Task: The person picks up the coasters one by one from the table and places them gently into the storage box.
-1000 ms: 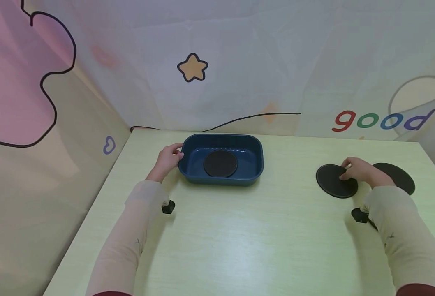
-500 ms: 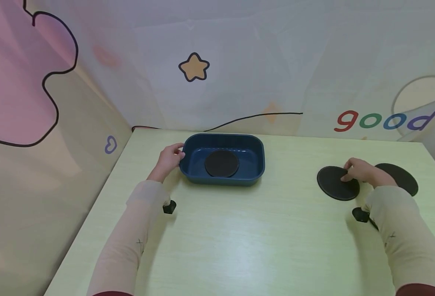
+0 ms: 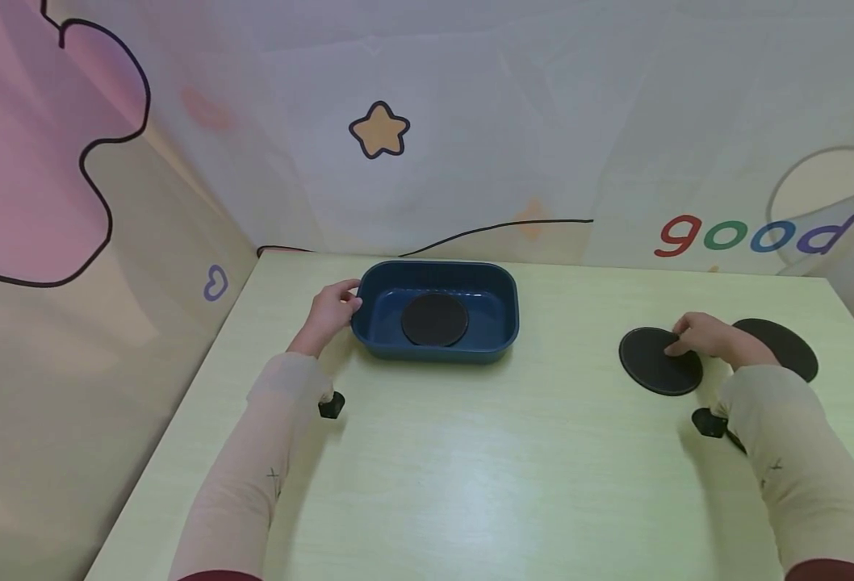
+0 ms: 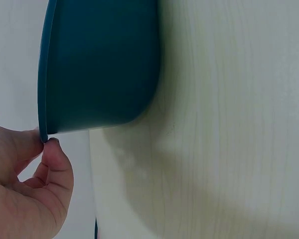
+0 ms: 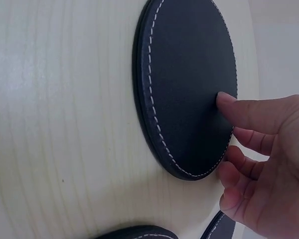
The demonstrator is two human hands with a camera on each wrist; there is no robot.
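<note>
While the right hand (image 3: 706,335) is pinching the edge of a round black coaster with pale stitching (image 5: 187,74), its thumb is pressing on the top face and its other fingers are curling in at the rim. Grip narrow. The coaster's edge is showing a doubled line; cannot tell whether one piece or two, nor whether it is clearing the wood-grain table (image 3: 507,468).

The held coaster is lying just left of the right hand and a little nearer the person; being round, it is offering no long axis. Just right of the same hand, a second black coaster (image 3: 779,347) is lying partly hidden by the wrist. A third coaster (image 5: 142,231) is peeping in at the bottom of the right wrist view, mostly cut off.

Key relation, as judged: the deep blue rectangular basin (image 3: 434,355) is standing well apart to the right hand's left and slightly beyond it, long axis running sideways, so one short end is facing that hand. The left hand (image 3: 330,311) is the nearer, pinching the opposite short end's rim between thumb and fingers. Rightward from it, inside the basin, another black coaster (image 3: 434,320) is resting on the floor.
</note>
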